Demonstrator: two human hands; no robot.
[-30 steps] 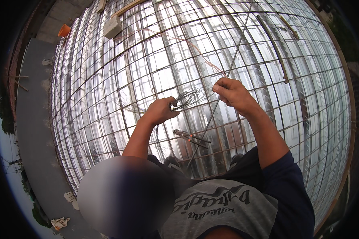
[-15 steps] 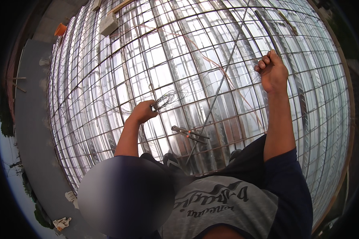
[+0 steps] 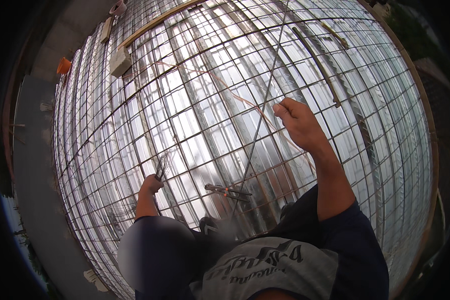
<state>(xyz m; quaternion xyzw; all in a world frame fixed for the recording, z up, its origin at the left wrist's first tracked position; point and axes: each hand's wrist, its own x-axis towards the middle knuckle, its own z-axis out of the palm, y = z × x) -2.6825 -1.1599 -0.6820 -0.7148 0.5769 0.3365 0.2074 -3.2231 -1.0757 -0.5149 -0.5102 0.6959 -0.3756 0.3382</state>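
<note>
Corrugated metal decking covered by a grid of steel reinforcing bars (image 3: pixel 195 107) fills almost the whole frame, bulging outward under the wide lens.

Nearest, at the bottom centre, is my own grey shirt with dark sleeves. Just above it, a little below the middle of the frame, a pair of pliers with red-tipped handles (image 3: pixel 226 190) lies flat on the mesh, touched by neither hand.

My left hand (image 3: pixel 150 185) sits lower left of centre, low against the mesh. Its fingers are curled closed around a small dark tool (image 3: pixel 160 169) whose tip sticks up from my fist, beside a loose tangle of thin tie wire (image 3: pixel 171 159). Whether the tool touches the wire, I cannot tell.

My right hand (image 3: pixel 296 120) is raised right of centre, above the mesh. Its fingers are pressed together, pinching a long thin steel rod (image 3: pixel 263 107) that runs from near my knees at the lower centre, past my fingertips, and on to the top edge.

Farther off, in the upper left, a pale concrete block (image 3: pixel 120 61) rests on the mesh, with a wooden batten (image 3: pixel 155 22) slanting beyond it. An orange bucket (image 3: pixel 63 65) stands on the grey concrete edge at far left. Another long wooden strip (image 3: pixel 317 65) lies on the mesh at upper right.
</note>
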